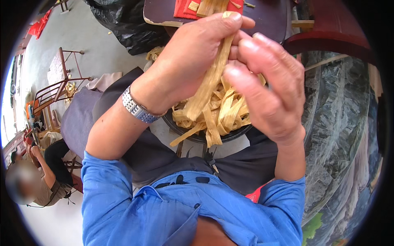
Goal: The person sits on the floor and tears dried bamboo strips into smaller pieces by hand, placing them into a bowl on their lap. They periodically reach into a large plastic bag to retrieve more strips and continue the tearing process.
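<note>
In the head view, my left hand (197,52), with a metal wristwatch (138,106) on its wrist, pinches the top of a flat, yellowish strip (207,81) between thumb and fingers. The strip slants down over a dark round container (215,141), in which a heap of similar yellowish strips (227,107) lies; some ends hang over its rim. My right hand (267,83) is close beside the strip, fingers bent and apart; its far fingertips, near my left fingers, are partly hidden, and whether they touch the strip is unclear.
A dark tabletop (261,21) ahead bears a red cloth (181,9) and a wooden block (212,7). Black plastic sheeting (123,24) lies beyond my left arm. A metal-framed stool (63,77) and a seated person (49,172) are at left. Clear plastic sheeting (335,123) covers the right side.
</note>
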The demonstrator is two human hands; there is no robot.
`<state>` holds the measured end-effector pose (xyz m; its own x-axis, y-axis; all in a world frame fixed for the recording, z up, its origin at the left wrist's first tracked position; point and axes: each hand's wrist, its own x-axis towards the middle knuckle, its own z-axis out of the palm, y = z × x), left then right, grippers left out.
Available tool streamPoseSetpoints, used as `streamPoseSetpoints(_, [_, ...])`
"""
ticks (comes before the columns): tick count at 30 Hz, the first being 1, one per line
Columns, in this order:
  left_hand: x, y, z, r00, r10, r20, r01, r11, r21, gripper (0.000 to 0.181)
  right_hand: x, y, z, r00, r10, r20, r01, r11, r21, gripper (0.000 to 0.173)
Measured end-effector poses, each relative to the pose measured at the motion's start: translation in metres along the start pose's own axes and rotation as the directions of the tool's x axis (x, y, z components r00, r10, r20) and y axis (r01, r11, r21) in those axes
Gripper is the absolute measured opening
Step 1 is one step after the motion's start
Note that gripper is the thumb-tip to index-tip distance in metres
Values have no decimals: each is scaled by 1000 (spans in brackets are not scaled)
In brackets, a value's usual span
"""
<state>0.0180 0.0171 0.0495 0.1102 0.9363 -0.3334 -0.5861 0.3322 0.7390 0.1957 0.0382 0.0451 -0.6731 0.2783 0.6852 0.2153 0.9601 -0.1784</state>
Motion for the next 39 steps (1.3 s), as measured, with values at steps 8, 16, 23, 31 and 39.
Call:
streamPoseSetpoints(8, [11,-13,-32,995,-30,93,42,989,-140,39,1,-6,42,999,-32,8,33,998,-50,37])
streamPoseSetpoints(16, [-11,-7,-33,963,-85,255,10,960,281,31,9,-10,30,979,203,-18,-152,785,601,20])
streamPoseSetpoints(23, [-19,10,-31,867,-413,280,70,655,752,26,8,-8,33,780,605,157,-562,568,602,12])
streamPoseSetpoints(31, [-18,-4,-58,865,196,461,-480,58,875,9,-6,6,41,185,636,749,-898,-200,392,29])
streamPoseSetpoints(39, [-10,-6,-64,870,138,474,-490,135,861,23,-14,23,28,169,283,944,-771,-559,305,28])
